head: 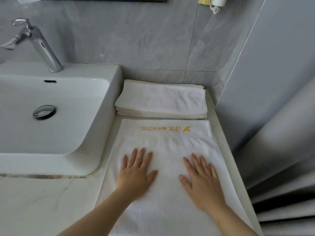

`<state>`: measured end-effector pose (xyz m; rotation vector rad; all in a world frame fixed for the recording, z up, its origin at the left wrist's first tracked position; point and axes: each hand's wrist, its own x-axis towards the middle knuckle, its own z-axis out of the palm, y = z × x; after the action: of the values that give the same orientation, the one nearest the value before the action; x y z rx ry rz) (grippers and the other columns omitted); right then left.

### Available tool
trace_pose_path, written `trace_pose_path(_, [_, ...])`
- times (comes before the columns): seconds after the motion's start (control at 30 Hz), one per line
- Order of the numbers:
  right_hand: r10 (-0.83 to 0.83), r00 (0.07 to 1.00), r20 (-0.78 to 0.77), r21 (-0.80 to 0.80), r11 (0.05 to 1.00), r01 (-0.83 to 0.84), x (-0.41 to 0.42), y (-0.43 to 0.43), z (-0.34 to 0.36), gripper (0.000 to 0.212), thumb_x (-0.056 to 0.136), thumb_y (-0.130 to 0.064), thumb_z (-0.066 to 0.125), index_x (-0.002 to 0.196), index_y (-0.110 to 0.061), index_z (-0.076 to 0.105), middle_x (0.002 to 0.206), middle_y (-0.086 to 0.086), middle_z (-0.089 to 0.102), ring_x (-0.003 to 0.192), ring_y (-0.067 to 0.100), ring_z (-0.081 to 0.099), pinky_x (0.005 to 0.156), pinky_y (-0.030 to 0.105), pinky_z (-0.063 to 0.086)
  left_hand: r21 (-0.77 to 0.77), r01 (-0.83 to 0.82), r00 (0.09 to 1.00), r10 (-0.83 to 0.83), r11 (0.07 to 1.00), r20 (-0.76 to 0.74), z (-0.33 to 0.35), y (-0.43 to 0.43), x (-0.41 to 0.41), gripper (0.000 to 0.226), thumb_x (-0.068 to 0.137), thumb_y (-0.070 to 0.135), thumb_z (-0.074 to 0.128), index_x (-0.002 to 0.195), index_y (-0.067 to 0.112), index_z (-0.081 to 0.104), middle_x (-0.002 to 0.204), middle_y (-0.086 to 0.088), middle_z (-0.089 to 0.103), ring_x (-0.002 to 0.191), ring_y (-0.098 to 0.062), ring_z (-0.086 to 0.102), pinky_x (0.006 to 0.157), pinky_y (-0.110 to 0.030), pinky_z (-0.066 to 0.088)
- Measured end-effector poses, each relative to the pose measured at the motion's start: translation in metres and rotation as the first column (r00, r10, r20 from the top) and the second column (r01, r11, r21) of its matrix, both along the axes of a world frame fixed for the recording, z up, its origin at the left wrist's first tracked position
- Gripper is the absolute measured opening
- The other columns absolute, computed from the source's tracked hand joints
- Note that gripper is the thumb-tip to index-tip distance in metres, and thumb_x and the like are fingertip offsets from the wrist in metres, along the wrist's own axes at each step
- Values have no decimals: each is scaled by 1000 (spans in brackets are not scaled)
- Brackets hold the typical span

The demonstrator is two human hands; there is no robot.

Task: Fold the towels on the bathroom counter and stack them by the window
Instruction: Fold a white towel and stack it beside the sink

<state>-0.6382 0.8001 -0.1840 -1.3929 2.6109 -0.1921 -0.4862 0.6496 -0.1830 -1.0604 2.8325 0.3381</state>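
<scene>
Head view: both hands lie flat and well apart on the towel [163, 143], fingers straight and spread. The left hand [134, 174] and right hand [202, 179] press the cloth rather than grip it. The towel stretches lengthwise from under the wrists to past the fingertips, and its gold lettering [165, 128] sits at the far end. Just beyond that end is a stack of folded towels [162, 99], pushed into the corner.

The likely risks:
- The towel's edge outside the right hand runs close to the counter's rim, so a sideways push could slide it off.
- The near end leaves the picture below the wrists. If it overhangs, its weight may drag the cloth and skew the fold.
- A fold carried too far forward could knock the stack.

The counter [42, 201] is pale, veined stone. Left of the left hand is a white sink [109, 116] with a chrome tap [42, 46]. Grey wall tiles [136, 40] rise beyond the stack, and a grey curtain [281, 167] hangs right of the right hand. No window shows.
</scene>
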Motion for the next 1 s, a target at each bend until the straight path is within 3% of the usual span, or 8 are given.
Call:
trace_pose_path(0.07, [-57, 997, 44, 39, 998, 55, -7, 13, -6, 99, 62, -76, -23, 149, -31, -7, 148, -12, -21, 136, 5, -21, 111, 30, -14, -18, -3, 1000, 3, 1000, 16, -6, -2, 10, 106, 41, 76, -45, 136, 34, -25, 153, 11, -21, 130, -10, -33, 111, -35, -22])
trace_pose_path(0.13, [-129, 992, 7, 63, 990, 128, -16, 23, -3, 113, 50, -78, -38, 149, -29, -11, 150, -11, -23, 141, 8, -20, 114, 30, -12, -34, -14, 1000, 14, 999, 7, -4, -6, 15, 103, 41, 74, -46, 134, 35, -27, 154, 11, -19, 130, -9, -32, 112, -37, -19])
trace_pose_path(0.3, [-239, 968, -73, 62, 968, 244, -8, 37, 5, 71, 93, -57, 4, 152, -17, 3, 159, 3, -4, 147, 18, -5, 116, 34, -7, -69, -53, 999, 52, 996, -15, 0, 9, 20, 90, 64, 66, -25, 146, 30, -15, 150, 8, -22, 138, -13, -24, 114, -38, -12])
trace_pose_path(0.43, [-49, 999, 22, 55, 997, 48, 28, 32, -1, 64, 85, -53, 29, 133, -18, 53, 141, 9, 48, 129, 29, 47, 104, 36, 17, -47, 21, 999, -20, 999, 32, -8, 29, 27, 68, 94, 59, 4, 139, 27, 43, 141, -1, 48, 132, -21, 38, 111, -38, 11])
trace_pose_path(0.5, [-58, 996, 61, 103, 993, 52, 34, 35, 2, 72, 84, -64, 15, 144, -29, 36, 152, 2, 28, 140, 21, 29, 109, 33, 8, -33, 60, 995, -57, 998, 80, -11, 28, 33, 64, 95, 59, 10, 132, 28, 51, 132, 0, 57, 126, -20, 46, 107, -39, 11])
trace_pose_path(0.6, [-81, 997, -2, 9, 997, 81, 23, 49, -7, 92, 60, -78, -30, 140, -36, -17, 145, -13, -24, 134, 5, -23, 108, 27, -18, -52, 50, 997, -47, 997, 56, -10, 21, 46, 65, 94, 62, 12, 135, 27, 49, 136, -1, 54, 129, -19, 36, 108, -38, 8])
trace_pose_path(0.8, [-162, 987, -17, 56, 985, 162, 16, 65, -2, 94, 61, -69, -22, 148, -34, -11, 142, -14, -29, 143, 9, -18, 114, 28, -12, -118, 26, 996, -36, 993, -87, -17, 15, 69, 91, 64, 79, -28, 142, 37, -8, 151, 13, -10, 138, -11, -18, 108, -27, -22])
trace_pose_path(1.0, [-152, 988, -2, 57, 987, 152, 21, 68, 2, 94, 62, -67, -20, 149, -33, -10, 142, -14, -29, 144, 9, -17, 114, 28, -12, -128, 80, 992, -91, 989, -84, -15, 9, 80, 91, 62, 81, -27, 142, 38, -10, 152, 12, -11, 140, -12, -19, 109, -25, -22])
